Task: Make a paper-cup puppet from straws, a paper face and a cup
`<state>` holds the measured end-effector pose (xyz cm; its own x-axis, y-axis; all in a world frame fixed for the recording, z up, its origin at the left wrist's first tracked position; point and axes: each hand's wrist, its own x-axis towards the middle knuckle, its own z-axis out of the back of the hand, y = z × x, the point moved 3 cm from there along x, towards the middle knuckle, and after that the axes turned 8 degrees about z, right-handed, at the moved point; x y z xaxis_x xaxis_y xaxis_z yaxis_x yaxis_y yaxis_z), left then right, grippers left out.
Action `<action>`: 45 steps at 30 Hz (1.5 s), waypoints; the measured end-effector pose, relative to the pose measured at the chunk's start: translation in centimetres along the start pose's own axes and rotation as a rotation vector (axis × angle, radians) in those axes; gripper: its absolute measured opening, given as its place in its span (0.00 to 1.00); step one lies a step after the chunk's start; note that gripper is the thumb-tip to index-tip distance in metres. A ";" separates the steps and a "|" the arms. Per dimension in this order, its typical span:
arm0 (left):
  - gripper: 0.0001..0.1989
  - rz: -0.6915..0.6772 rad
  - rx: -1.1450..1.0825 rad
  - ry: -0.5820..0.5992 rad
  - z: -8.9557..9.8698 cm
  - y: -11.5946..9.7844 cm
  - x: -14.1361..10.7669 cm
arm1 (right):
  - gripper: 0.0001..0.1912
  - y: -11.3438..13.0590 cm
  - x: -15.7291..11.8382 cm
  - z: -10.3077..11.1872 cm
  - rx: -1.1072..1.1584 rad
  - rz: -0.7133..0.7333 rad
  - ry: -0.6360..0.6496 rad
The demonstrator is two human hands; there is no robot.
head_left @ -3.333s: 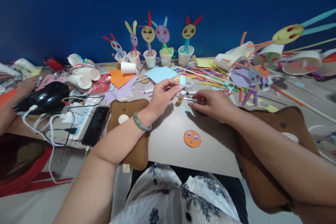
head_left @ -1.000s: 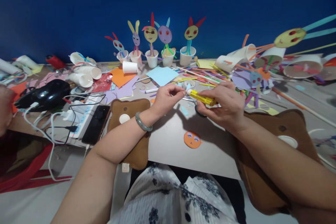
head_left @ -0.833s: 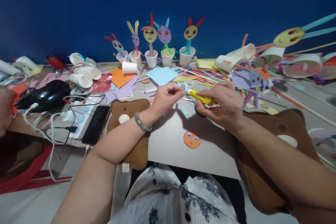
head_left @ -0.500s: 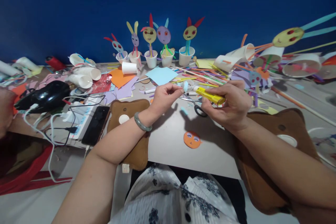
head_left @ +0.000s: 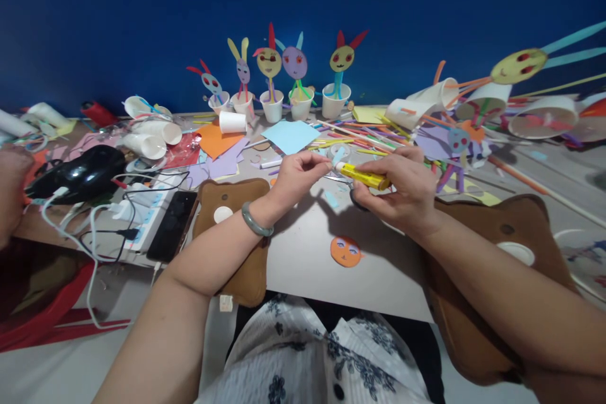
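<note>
My left hand (head_left: 299,178) pinches a small light blue paper piece (head_left: 339,154) between thumb and fingertips. My right hand (head_left: 404,192) is wrapped round a yellow glue stick (head_left: 363,175). Its white tip points left and meets the paper at my left fingertips. Below lies an orange paper face (head_left: 345,251) with drawn eyes and a small point at its right side. Scissors with a dark handle (head_left: 358,200) are partly hidden under my right hand, beside a light blue scrap (head_left: 331,200).
Paper cups with paper-faced figures (head_left: 336,101) stand along the blue wall. Coloured sticks and a light blue sheet (head_left: 290,136) lie behind my hands. Brown cushions (head_left: 478,221) flank the work spot. At left are a phone (head_left: 172,226), a power strip (head_left: 146,227) and another person's arm (head_left: 14,192).
My right hand has moved left, bringing the glue stick's tip to the blue paper piece. My left hand stays in nearly the same place.
</note>
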<state>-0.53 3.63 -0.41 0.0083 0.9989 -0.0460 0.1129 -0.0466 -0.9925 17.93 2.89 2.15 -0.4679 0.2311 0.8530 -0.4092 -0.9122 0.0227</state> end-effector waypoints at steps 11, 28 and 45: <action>0.13 0.032 -0.022 0.005 0.0 0.0 0.0 | 0.13 -0.1 -0.3 0.4 -0.019 -0.037 -0.084; 0.12 0.108 -0.099 -0.001 0.2 0.1 0.1 | 0.09 -0.4 -0.4 -0.1 -0.004 -0.087 -0.085; 0.12 0.109 -0.156 0.045 0.1 0.7 0.4 | 0.08 -0.3 -0.6 -0.2 0.008 -0.070 -0.120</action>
<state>-0.55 3.98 -1.12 0.0725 0.9870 -0.1435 0.2616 -0.1577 -0.9522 18.15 3.07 1.50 -0.3411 0.2522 0.9056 -0.4306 -0.8982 0.0879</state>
